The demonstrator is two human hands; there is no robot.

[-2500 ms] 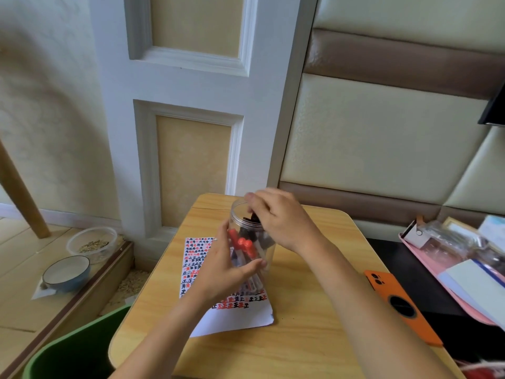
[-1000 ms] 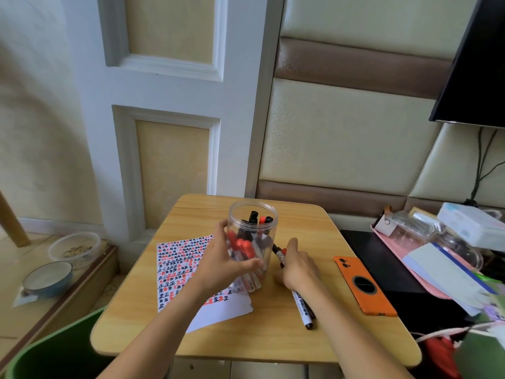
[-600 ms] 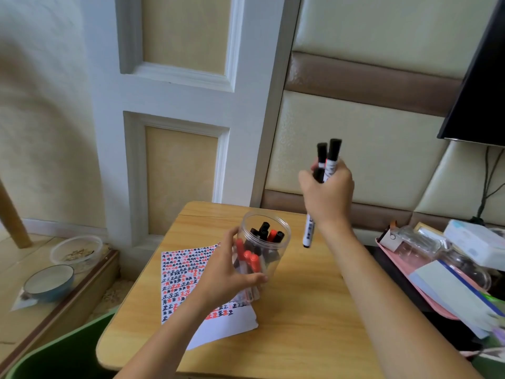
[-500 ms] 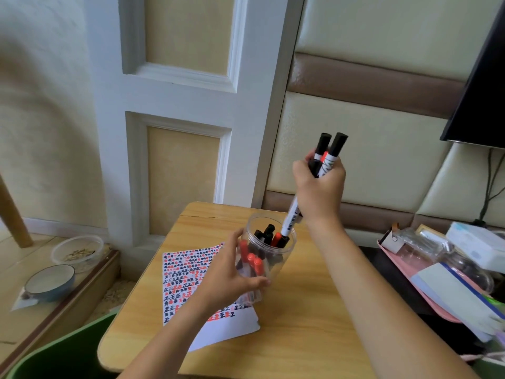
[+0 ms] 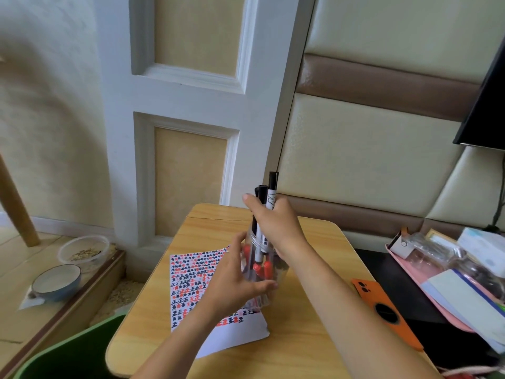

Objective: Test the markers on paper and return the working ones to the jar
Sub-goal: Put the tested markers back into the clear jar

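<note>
Right hand (image 5: 276,224) now lower, fist wrapped round markers (image 5: 262,214), tips entering jar (image 5: 259,269) (left hand (image 5: 235,283) cups it); keep vertical, release gently.

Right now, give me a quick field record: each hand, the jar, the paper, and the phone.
left hand: grips the side of the jar
right hand: holds a bundle of markers upright, lower ends inside the jar
jar: clear, upright on the table, red and black markers inside
paper: flat, covered in red and black marks, under the jar's near edge
phone: orange, right of the jar
</note>
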